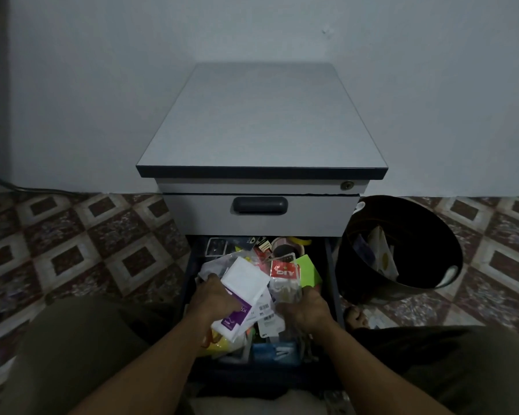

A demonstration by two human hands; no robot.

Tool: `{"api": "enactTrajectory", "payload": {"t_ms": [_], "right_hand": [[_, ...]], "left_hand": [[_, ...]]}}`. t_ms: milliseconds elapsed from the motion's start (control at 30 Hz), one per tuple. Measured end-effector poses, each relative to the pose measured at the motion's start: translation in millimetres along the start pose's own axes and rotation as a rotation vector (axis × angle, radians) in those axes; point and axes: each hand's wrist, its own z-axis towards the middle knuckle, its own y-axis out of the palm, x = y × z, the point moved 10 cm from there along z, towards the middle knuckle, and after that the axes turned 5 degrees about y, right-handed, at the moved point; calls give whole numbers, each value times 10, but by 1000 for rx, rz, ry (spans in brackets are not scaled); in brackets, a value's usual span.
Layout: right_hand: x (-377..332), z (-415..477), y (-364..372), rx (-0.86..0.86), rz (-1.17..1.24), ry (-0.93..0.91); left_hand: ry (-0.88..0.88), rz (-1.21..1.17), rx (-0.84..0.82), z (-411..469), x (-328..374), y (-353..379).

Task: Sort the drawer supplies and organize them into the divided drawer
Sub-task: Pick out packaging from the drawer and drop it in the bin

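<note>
Left hand (215, 295) grips white packet (246, 281), right hand (307, 307) grips DIY packet (284, 278), within crammed drawer (331, 265).

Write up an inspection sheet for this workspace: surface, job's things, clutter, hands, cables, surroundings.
Surface: grey cabinet top; nothing seen on it.
Job's things: open lower drawer heaped with mixed packets; white packet, red-topped packet, green pad, tape roll; dividers not visible.
Clutter: black bin right of the cabinet, holding paper scraps.
Hands: left hand grips the white packet; right hand holds the red-topped packet's lower end.
Cables: dark cable along the wall base, far left.
Surroundings: upper drawer closed; patterned tile floor; plain wall.
</note>
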Motion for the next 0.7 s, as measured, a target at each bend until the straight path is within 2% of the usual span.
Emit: {"api": "enactTrajectory", "payload": {"t_ms": [100, 200, 500, 700], "right_hand": [[34, 41, 60, -40, 86, 42], [65, 119, 109, -68, 49, 32], [-82, 133, -117, 37, 5, -29], [-79, 122, -151, 57, -34, -42]], "left_hand": [[-20, -105, -24, 31, -2, 32], [-59, -175, -60, 53, -35, 68], [-31, -311, 33, 43, -21, -156], [-21, -337, -71, 79, -18, 25]]}}
